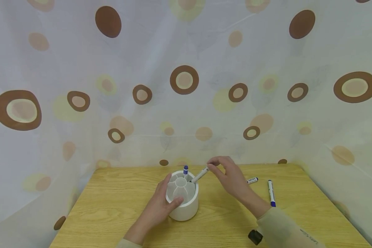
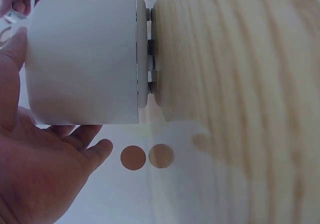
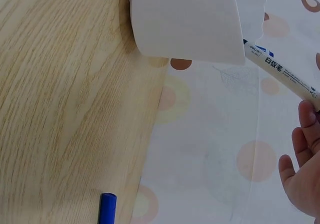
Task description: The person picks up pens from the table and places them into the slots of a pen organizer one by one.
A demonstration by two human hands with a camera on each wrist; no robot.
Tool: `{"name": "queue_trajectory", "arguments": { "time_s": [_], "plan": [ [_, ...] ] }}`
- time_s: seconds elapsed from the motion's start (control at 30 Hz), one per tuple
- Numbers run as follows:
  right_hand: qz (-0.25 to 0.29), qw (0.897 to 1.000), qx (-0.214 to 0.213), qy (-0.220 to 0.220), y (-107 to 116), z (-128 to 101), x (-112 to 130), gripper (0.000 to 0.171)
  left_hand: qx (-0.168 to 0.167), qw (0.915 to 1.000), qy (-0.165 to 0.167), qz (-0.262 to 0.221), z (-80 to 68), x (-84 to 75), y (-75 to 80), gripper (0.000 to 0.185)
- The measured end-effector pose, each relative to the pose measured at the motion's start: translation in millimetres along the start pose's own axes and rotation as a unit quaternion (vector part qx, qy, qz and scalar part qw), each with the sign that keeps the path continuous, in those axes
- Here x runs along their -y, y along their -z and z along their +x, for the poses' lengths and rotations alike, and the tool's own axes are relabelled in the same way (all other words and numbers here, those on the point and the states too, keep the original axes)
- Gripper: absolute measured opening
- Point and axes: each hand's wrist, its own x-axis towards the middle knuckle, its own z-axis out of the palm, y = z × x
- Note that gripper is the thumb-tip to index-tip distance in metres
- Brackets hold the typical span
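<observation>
A round white pen holder [image 1: 184,212] with several compartments stands on the table. My left hand [image 1: 159,203] grips it, thumb over the near rim and fingers along its left side. In the left wrist view the holder's smooth wall [image 2: 82,58] lies against that hand [image 2: 40,169]. My right hand [image 1: 230,175] pinches the upper end of a white whiteboard marker [image 1: 200,174]. The marker slants, its lower end at the holder's right rear rim; the right wrist view shows its printed barrel [image 3: 280,69]. A blue-capped marker [image 1: 185,169] stands upright in a rear compartment.
One marker [image 1: 252,180] lies on the table behind my right wrist, partly hidden by it. Another marker [image 1: 271,193], blue-ended, lies farther right. A small black object [image 1: 255,237] sits by the right sleeve. A dotted curtain [image 1: 204,113] surrounds the wood-grain table [image 1: 111,206].
</observation>
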Motion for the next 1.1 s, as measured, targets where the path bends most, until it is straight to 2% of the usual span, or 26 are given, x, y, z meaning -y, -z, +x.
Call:
{"name": "queue_trajectory", "arguments": {
  "time_s": [0.3,0.63,0.83,1.1],
  "plan": [
    [0.013,1.000,0.013,-0.013,-9,2,-1,0.016,0.006,1.0000,0.000,-0.002,-0.6,-0.6,1.2,0.099],
    [0.013,0.999,0.032,-0.022,-12,1,0,0.026,0.005,0.9997,-0.007,-0.023,-2.1,-3.7,5.4,0.078],
    [0.002,0.999,0.044,-0.026,-12,-1,-1,0.030,-0.002,0.9995,-0.007,-0.031,-2.8,-5.9,5.1,0.081],
    [-0.003,0.999,0.037,-0.021,-6,-6,-13,0.029,-0.026,0.9991,-0.012,-0.032,-1.0,-4.9,3.4,0.089]
  ]
}}
